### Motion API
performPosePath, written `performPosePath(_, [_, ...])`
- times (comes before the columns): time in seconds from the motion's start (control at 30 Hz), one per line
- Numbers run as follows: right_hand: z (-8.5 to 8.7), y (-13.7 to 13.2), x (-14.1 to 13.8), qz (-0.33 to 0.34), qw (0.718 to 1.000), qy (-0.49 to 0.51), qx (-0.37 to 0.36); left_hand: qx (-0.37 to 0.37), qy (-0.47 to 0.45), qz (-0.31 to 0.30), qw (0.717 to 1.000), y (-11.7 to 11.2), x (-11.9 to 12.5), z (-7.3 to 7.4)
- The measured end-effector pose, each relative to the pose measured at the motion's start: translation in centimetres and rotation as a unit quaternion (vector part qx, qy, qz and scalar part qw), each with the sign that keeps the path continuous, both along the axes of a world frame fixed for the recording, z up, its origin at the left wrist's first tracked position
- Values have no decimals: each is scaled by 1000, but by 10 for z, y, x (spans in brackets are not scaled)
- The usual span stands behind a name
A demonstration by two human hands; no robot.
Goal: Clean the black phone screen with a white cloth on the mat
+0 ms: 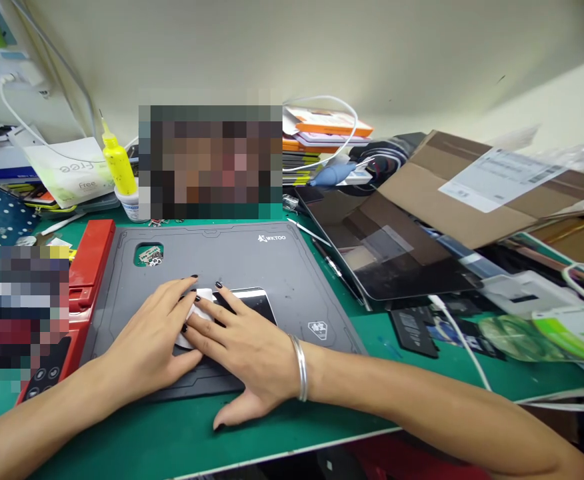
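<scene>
A black phone (252,303) lies face up on a grey work mat (232,260) in the middle of the green bench. Both of my hands rest on its left end. My left hand (152,333) lies flat with its fingers pressed on a small white cloth (199,300) that covers part of the phone. My right hand (242,350), with a silver bangle at the wrist, lies over the phone with its fingers stretched across the cloth. Much of the phone is hidden under my hands.
A yellow squeeze bottle (118,163) stands behind the mat at the left. A red tool case (85,280) lies along the mat's left edge. A dark tablet (382,250), a cardboard box (477,187), white cables and clutter crowd the right.
</scene>
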State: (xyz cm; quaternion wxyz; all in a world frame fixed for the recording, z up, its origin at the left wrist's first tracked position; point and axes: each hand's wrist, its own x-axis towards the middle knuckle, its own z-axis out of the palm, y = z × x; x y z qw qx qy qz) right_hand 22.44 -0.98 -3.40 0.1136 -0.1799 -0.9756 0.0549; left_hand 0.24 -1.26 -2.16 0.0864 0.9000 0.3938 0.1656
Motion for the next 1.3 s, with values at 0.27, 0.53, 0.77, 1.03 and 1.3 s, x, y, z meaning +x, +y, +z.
performPosePath(0.27, [2, -1, -1, -2, 1000, -6, 12, -35, -32, -12, 999, 1, -1, 4])
performPosePath(0.53, [1, -2, -2, -7, 1000, -11, 18, -45, -51, -14, 998, 2, -1, 3])
performPosePath(0.77, [1, -3, -1, -18, 999, -26, 15, -16, -41, 14, 999, 1, 0, -1])
performPosePath(1.03, [2, -2, 0, -18, 999, -27, 9, -22, -26, -3, 999, 2, -1, 0])
performPosePath(1.3, [1, -2, -1, -17, 1000, -16, 5, -59, -62, -18, 996, 3, -2, 4])
